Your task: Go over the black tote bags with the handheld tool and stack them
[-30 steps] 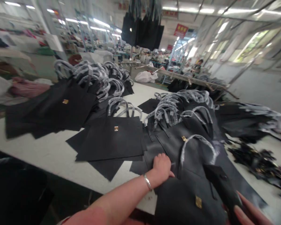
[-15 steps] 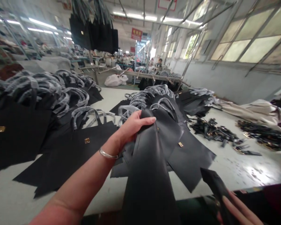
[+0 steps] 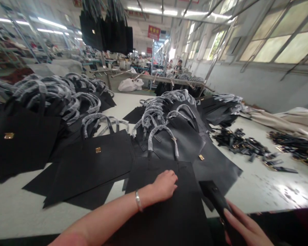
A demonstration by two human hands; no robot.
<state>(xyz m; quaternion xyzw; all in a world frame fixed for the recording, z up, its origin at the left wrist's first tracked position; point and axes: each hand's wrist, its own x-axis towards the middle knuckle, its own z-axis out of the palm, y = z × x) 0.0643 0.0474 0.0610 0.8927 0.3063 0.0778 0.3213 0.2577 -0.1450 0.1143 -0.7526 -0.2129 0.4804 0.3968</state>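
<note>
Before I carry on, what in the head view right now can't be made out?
Head view:
Bottom of the near bag: cut off by the lower picture edge.
Part of the black strip: covered by the right hand.
Bag surface under the left hand: covered by it.
Lettering on the red sign: too small and blurred.

I had my left arm (image 3: 100,217) stretched forward, left hand (image 3: 165,185) palm-down and loosely curled; my right hand (image 3: 242,222) sat lower, bent in a grip.
</note>
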